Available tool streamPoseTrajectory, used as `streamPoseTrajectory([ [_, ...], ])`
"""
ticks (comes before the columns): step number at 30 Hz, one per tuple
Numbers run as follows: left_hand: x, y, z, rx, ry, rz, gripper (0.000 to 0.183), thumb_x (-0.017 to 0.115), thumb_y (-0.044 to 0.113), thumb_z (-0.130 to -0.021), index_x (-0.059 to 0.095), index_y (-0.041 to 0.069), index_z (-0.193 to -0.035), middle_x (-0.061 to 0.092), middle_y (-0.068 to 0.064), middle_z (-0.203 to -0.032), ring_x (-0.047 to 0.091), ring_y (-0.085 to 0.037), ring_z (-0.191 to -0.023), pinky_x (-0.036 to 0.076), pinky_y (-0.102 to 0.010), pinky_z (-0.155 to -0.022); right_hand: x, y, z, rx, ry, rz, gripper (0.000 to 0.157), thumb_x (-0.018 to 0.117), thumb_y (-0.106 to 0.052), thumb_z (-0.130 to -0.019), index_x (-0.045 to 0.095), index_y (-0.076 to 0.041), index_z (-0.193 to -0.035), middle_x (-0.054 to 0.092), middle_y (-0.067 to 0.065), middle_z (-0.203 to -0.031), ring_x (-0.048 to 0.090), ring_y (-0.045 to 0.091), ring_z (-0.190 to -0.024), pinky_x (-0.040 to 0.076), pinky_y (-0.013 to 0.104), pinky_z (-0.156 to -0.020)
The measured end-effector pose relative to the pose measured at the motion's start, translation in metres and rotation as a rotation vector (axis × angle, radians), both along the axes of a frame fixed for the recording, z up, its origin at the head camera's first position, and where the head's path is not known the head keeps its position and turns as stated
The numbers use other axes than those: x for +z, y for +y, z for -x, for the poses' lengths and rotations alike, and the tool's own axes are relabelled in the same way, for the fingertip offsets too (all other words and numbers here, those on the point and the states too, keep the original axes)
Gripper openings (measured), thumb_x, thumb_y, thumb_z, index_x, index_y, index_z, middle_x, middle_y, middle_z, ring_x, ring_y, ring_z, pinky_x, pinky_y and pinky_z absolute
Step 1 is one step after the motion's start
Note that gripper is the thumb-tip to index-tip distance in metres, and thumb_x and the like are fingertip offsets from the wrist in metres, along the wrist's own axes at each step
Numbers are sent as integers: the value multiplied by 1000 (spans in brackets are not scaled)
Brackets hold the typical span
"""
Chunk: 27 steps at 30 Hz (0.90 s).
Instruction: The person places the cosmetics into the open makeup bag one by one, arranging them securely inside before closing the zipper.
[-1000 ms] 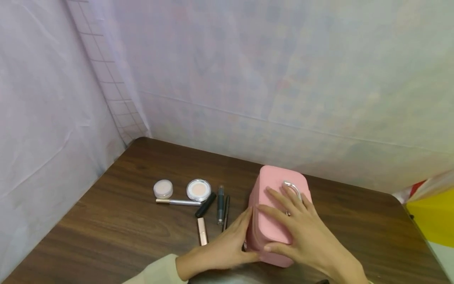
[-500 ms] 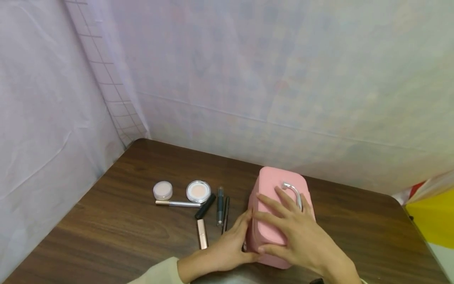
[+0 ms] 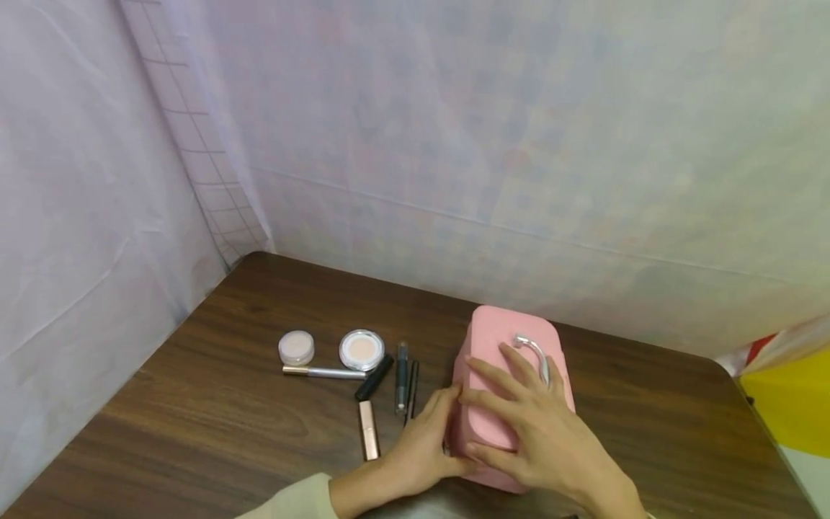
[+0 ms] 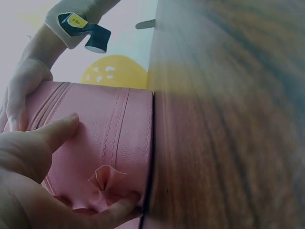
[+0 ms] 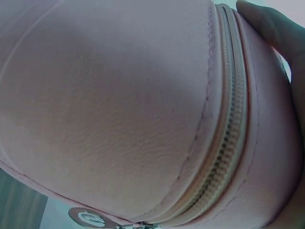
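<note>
Right hand [image 3: 541, 429]: slid slightly left, fingers spread on the pink case [image 3: 491, 339]
Left hand [image 3: 424, 447]: thumb and fingers apart, touching its side
Pink case: we see it on the table [image 3: 214, 404], right of makeup [image 3: 362, 351]

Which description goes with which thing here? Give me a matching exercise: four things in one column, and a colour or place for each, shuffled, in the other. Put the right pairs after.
Things:
1. case
2. handle
3. left hand
4. right hand

Colours and places:
A. against the case's side
B. silver
C. spread over the case's top
D. pink

Right pairs: 1-D, 2-B, 3-A, 4-C
</note>
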<state>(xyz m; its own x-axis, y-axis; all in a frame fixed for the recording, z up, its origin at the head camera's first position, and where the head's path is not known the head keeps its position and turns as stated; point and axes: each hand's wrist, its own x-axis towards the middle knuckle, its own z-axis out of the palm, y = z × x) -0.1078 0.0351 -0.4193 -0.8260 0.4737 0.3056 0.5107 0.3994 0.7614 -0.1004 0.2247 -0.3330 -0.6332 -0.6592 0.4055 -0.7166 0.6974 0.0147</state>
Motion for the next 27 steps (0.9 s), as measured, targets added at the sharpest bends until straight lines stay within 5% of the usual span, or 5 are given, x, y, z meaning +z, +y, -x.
streamPoseTrajectory([
  [12,1,3,1,51,-10,-44,87,88,34,-64,40,10,-133,50,-4,-124,56,-19,-104,49,-33,-85,1,2,0,5,-3,39,51,70,-56,-76,63,-33,-121,44,-4,-144,28,37,-136,18,67,-100],
  [27,5,7,3,39,-17,-9,92,88,35,-64,37,7,-135,47,-5,-122,55,-19,-105,48,-33,-86,3,10,1,82,-29,202,40,68,-49,-80,63,-29,-115,46,2,-142,31,40,-133,15,64,-103],
])
